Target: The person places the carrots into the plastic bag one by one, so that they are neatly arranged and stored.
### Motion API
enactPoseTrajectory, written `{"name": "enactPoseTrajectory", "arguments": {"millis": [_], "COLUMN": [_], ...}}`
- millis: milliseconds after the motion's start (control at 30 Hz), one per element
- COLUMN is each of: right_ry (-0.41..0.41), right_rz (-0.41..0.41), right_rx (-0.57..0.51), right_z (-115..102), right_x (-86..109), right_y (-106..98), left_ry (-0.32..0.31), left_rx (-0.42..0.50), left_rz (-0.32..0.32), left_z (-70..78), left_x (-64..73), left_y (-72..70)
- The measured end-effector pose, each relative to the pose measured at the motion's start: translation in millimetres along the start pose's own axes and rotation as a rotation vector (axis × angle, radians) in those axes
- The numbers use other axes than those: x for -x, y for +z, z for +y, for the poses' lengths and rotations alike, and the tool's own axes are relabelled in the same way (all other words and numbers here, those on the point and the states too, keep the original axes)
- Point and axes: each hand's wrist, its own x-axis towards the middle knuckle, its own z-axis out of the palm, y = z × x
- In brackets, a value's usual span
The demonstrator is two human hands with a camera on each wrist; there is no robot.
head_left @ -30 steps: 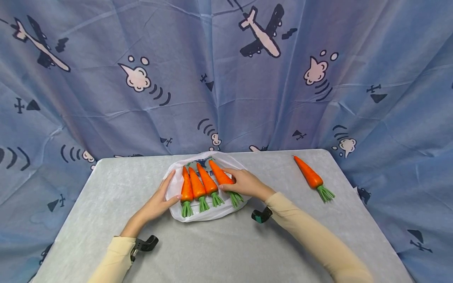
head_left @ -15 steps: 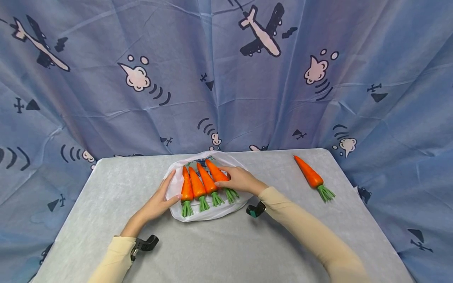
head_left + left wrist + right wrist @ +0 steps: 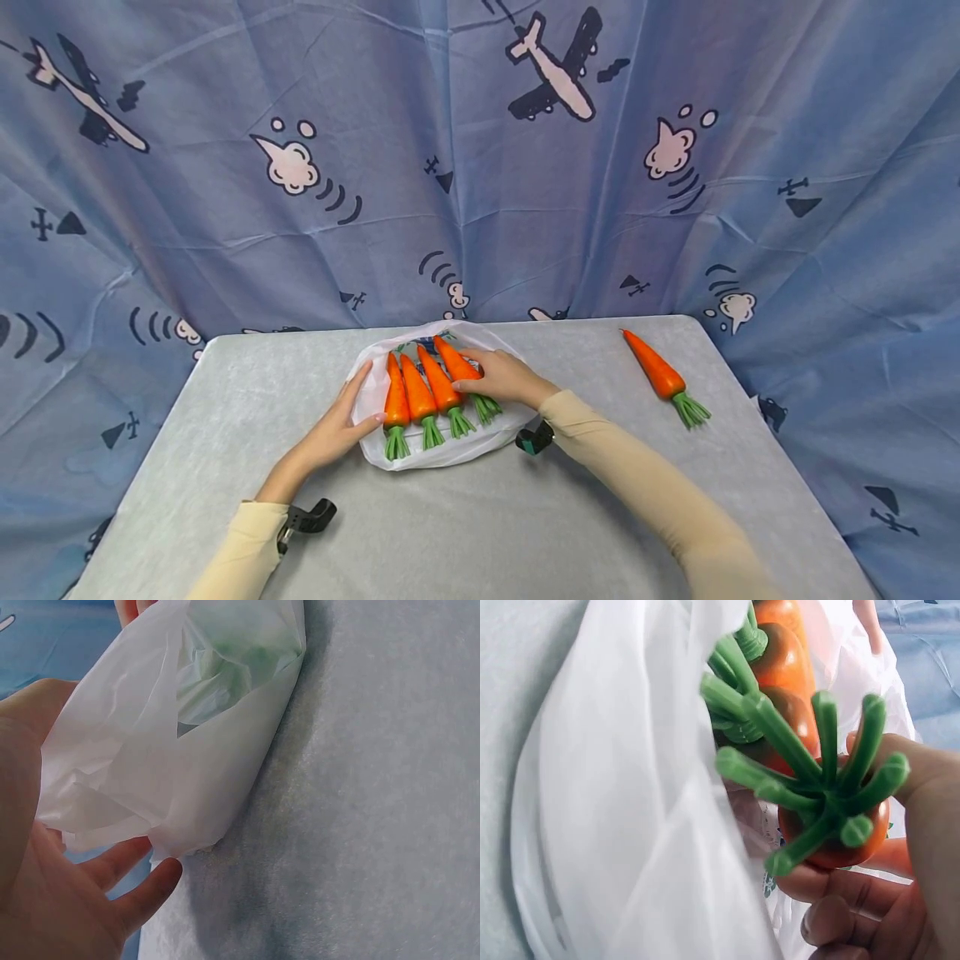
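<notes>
Inside an open white plastic bag (image 3: 442, 454), several orange carrots with green stems lie side by side. My right hand (image 3: 506, 379) grips the rightmost carrot (image 3: 453, 357), thumb on one side and fingers on the other. In the right wrist view that carrot's green stem (image 3: 825, 787) points toward the camera. At the bag's left side, my left hand (image 3: 337, 425) holds the plastic, with its thumb close to the leftmost carrot (image 3: 396, 400). Its fingers (image 3: 150, 892) show below the plastic in the left wrist view.
One more carrot (image 3: 656, 367) lies outside the bag, on the right of the pale grey table (image 3: 420, 542). A blue curtain (image 3: 405, 167) with airplane drawings hangs right behind the table's back edge. Each wrist wears a black camera mount (image 3: 311, 517).
My right hand has slid the gripped carrot leftward, up against the other carrots in the bag. The left hand has stayed where it was.
</notes>
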Motion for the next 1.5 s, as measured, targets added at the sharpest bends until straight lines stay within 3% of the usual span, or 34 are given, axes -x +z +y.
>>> {"name": "enactPoseTrajectory", "arguments": {"millis": [567,900,1500], "right_ry": [0.009,0.012,0.000], "right_rz": [0.016,-0.001,0.005], "right_rx": [-0.019,-0.057,-0.022], "right_z": [3,7,10], "right_x": [-9.0,-5.0,4.2], "right_y": [7,13,17], "left_ry": [0.009,0.009,-0.003], "left_rx": [-0.006,-0.004,0.001], "left_rz": [0.005,0.007,0.010], "left_z": [-1.9,-2.3,0.6], "left_x": [-0.1,0.2,2.2], "left_y": [-0.1,0.0,-1.4]}}
